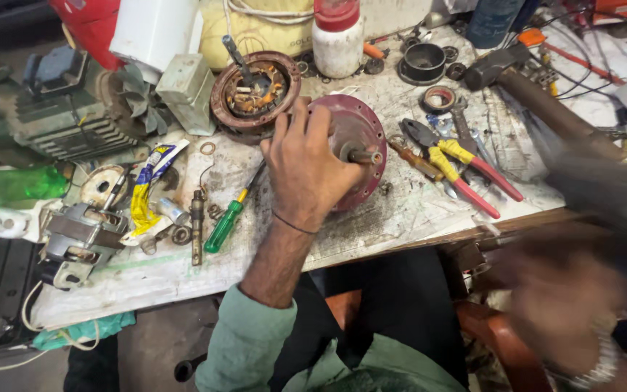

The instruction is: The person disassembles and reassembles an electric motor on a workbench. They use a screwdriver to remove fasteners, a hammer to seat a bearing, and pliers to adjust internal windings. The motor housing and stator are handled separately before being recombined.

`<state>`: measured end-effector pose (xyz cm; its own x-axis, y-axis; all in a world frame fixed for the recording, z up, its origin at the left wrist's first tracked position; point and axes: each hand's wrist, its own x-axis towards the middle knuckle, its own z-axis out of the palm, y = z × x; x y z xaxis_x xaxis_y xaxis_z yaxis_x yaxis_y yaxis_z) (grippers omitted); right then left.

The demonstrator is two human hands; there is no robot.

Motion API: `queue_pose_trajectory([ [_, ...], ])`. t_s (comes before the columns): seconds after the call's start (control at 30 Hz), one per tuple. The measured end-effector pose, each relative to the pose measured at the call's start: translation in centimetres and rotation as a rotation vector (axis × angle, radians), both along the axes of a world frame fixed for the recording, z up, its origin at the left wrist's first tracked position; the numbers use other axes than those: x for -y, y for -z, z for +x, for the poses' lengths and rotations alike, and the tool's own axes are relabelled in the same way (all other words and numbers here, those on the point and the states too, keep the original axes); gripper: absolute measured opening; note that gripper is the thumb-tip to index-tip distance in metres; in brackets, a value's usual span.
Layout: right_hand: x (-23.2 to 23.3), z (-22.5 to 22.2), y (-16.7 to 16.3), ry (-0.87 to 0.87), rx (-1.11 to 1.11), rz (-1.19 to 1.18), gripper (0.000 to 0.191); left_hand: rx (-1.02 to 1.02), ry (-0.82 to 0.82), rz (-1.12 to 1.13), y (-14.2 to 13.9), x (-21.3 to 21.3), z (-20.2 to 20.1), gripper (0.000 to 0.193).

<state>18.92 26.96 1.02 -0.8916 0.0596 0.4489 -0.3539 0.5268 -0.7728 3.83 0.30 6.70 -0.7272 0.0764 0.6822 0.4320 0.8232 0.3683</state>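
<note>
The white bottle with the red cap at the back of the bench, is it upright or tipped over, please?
Upright: the white bottle stands on its base, red cap on top.

My left hand (306,170) reaches up mid-frame, palm down, fingers curled and pressed down, forearm bare below a green sleeve, while my right hand (560,305) blurs at lower right.

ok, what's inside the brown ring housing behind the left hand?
Inside the brown ring housing sit copper coil windings, with a dark rod sticking up from the middle. The left hand hides its lower right edge; the bottom cannot be seen.
</note>
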Motion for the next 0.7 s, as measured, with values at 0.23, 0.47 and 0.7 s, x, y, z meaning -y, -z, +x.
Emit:
queue_pose_trajectory([
  [0.23,2.2,0.7,-3.7,-0.041,-0.157,-0.013,0.018,0.152,0.044,0.084,-0.1,-0.3,0.2,0.063],
  [0.47,1.1,-0.8,-3.5,0.119,0.379,0.439,0.035,-0.004,-0.037,-0.028,0.2,-0.3,0.5,0.057],
  [0.7,-0.1,-0.7,-1.9,0.001,0.005,-0.027,0.021,0.093,0.004,0.057,-0.2,0.3,0.5,0.057],
])
